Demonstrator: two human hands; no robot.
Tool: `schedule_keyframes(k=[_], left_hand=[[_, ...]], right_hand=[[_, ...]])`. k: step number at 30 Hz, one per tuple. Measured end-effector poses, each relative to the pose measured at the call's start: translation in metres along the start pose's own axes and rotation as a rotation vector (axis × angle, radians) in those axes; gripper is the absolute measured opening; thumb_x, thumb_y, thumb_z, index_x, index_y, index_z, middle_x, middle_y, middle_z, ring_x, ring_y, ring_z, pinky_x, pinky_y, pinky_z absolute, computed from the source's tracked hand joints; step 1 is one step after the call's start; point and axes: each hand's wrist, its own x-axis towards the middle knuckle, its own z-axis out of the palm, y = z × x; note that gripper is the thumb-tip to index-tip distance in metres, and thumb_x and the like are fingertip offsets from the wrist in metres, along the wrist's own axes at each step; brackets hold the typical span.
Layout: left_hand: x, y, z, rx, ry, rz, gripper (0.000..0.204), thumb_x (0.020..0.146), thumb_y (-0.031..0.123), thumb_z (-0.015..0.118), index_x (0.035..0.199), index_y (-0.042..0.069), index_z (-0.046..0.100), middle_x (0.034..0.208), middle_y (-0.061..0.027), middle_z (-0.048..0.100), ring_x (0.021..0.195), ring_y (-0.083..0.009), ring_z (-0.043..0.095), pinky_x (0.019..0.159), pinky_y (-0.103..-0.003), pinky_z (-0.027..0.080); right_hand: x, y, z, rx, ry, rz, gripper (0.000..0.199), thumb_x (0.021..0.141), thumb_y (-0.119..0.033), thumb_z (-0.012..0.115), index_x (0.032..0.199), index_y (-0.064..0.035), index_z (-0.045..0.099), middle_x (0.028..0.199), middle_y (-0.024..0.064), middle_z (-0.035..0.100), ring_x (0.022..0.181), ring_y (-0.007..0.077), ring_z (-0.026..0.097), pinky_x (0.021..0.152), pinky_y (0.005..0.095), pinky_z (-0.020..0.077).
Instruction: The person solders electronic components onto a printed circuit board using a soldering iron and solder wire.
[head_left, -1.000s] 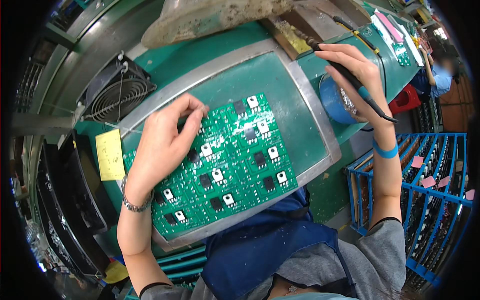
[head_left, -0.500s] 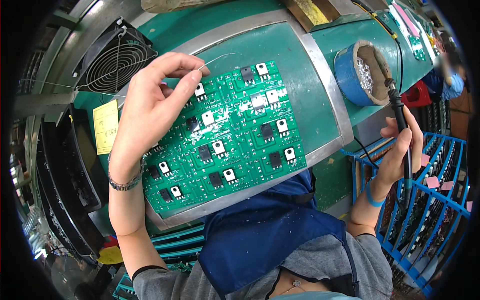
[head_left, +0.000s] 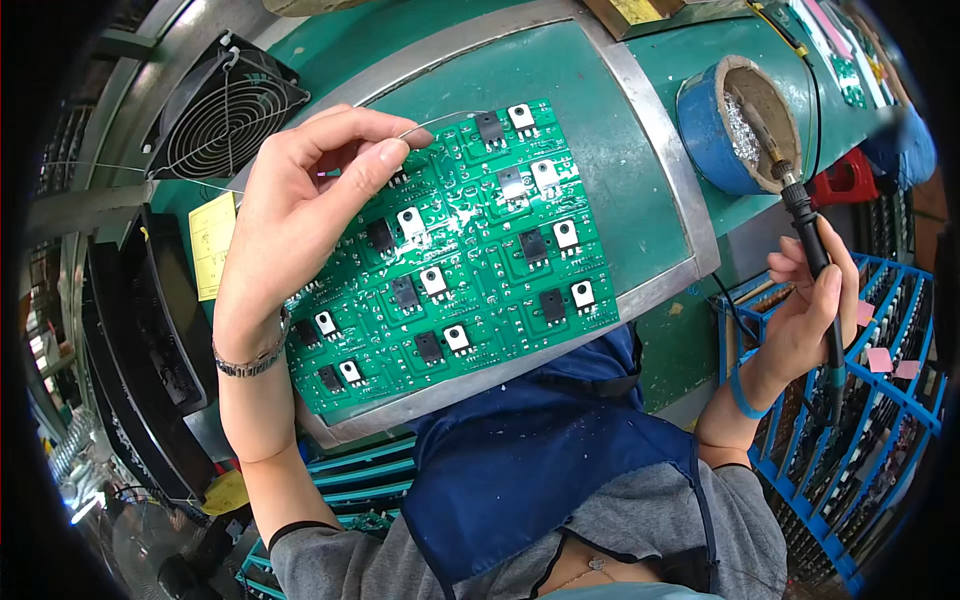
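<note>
A green circuit board (head_left: 480,270) lies on the metal-framed work surface, carrying several black and white-faced three-legged components. My left hand (head_left: 310,200) is above its far left corner, thumb and forefinger pinched on a thin solder wire (head_left: 450,122). The wire's free end curves over the board's far edge, close to a black component (head_left: 488,128). Off to the right, my right hand (head_left: 815,300) grips a soldering iron (head_left: 806,215) by its black handle. The iron's tip reaches into a blue pot (head_left: 712,135) holding shiny solder bits (head_left: 741,135).
A black fan (head_left: 225,115) with a wire guard stands at the far left, near a yellow card (head_left: 211,240). Black trays (head_left: 165,320) are on the left. A blue rack (head_left: 850,450) of boards is at the right. The iron's cable (head_left: 735,305) hangs behind my right hand.
The soldering iron's tip has gone deeper into the pot, and my right hand has shifted slightly right. My left hand stays over the board's corner; the wire's end sits a little further right.
</note>
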Motion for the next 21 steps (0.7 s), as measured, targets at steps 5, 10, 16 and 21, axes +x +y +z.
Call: schedule_keyframes(k=[5, 10, 16, 21], left_hand=[[0.000, 0.006, 0.000, -0.064, 0.004, -0.099, 0.020, 0.090, 0.016, 0.064, 0.101, -0.001, 0.069, 0.080, 0.0021, 0.059, 0.072, -0.0025, 0.050, 0.064, -0.018, 0.040], [0.002, -0.003, 0.000, -0.081, -0.013, -0.096, 0.019, 0.089, 0.017, 0.066, 0.099, 0.000, 0.069, 0.082, 0.0018, 0.060, 0.071, -0.0026, 0.050, 0.064, -0.017, 0.040], [0.013, 0.002, 0.001, 0.119, -0.009, -0.040, 0.018, 0.090, 0.014, 0.064, 0.102, 0.001, 0.067, 0.091, -0.0003, 0.063, 0.080, -0.0041, 0.052, 0.070, -0.019, 0.042], [0.039, 0.000, 0.015, 0.381, -0.044, 0.027, 0.024, 0.084, 0.020, 0.069, 0.100, 0.002, 0.068, 0.088, 0.0002, 0.062, 0.069, -0.0054, 0.045, 0.062, -0.022, 0.039]], right_hand=[[-0.006, 0.005, 0.015, 0.061, 0.006, -0.009, 0.037, 0.095, -0.020, 0.047, 0.113, 0.0097, 0.059, 0.080, 0.0169, 0.066, 0.057, 0.0145, 0.058, 0.053, 0.0232, 0.0472], [-0.011, -0.003, 0.038, 0.204, -0.050, 0.077, 0.043, 0.096, -0.029, 0.050, 0.117, 0.0084, 0.056, 0.079, 0.0152, 0.065, 0.058, 0.0134, 0.058, 0.051, 0.0216, 0.0454], [-0.008, 0.000, 0.045, 0.220, -0.118, 0.077, 0.044, 0.096, -0.030, 0.050, 0.117, 0.0084, 0.056, 0.081, 0.0168, 0.065, 0.059, 0.0149, 0.060, 0.053, 0.0222, 0.0478], [-0.009, 0.004, 0.051, 0.248, -0.147, 0.095, 0.044, 0.096, -0.030, 0.050, 0.115, 0.0084, 0.057, 0.082, 0.0162, 0.065, 0.059, 0.0147, 0.060, 0.053, 0.0220, 0.0478]])
